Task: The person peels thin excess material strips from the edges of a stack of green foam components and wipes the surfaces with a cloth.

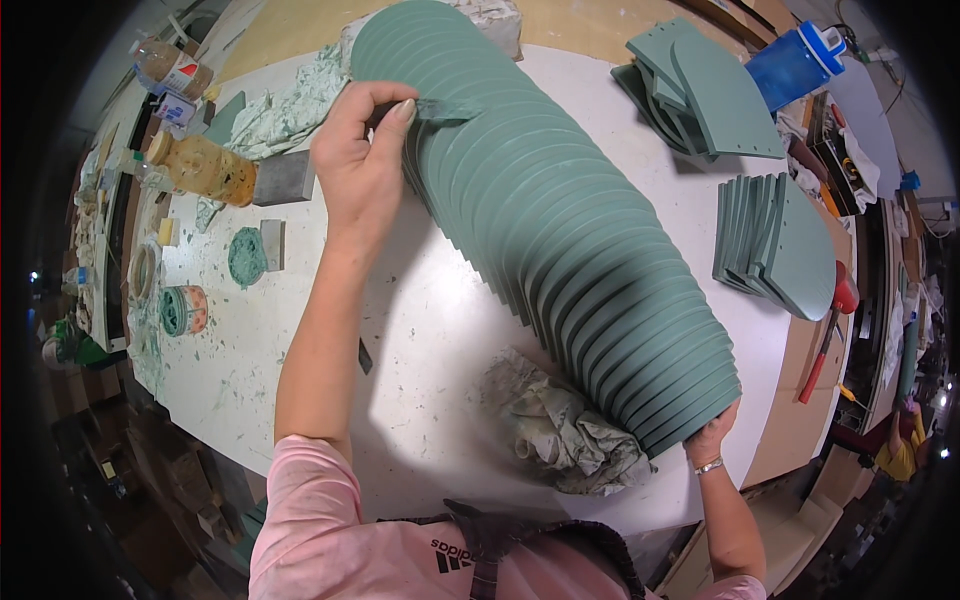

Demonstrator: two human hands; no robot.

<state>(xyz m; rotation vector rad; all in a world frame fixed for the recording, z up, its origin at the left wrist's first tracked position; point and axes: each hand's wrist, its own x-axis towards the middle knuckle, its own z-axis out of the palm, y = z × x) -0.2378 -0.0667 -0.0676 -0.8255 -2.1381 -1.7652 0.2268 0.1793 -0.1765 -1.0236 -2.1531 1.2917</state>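
Observation:
A long green piece (pixel 570 200), built of many overlapping curved layers, lies slantwise from the far middle to the near right. My left hand (pixel 362 155) is closed round a putty knife (pixel 447 110). The knife's flat, green-smeared blade rests against the layers near the far end. At the near end, my right hand (pixel 708 442) grips the piece from below at its right corner; most of its fingers are hidden. A crumpled, stained cloth (pixel 575 435) lies against the piece's near left side.
On the white table (pixel 440 310) at left stand a jar of amber liquid (pixel 205 168), a grey block (pixel 284 178), a filler tub (pixel 184 310) and a filler patch (pixel 247 258). Green panels (pixel 700 90), curved parts (pixel 775 245), a blue bottle (pixel 795 65) and a red-handled tool (pixel 818 365) are at right.

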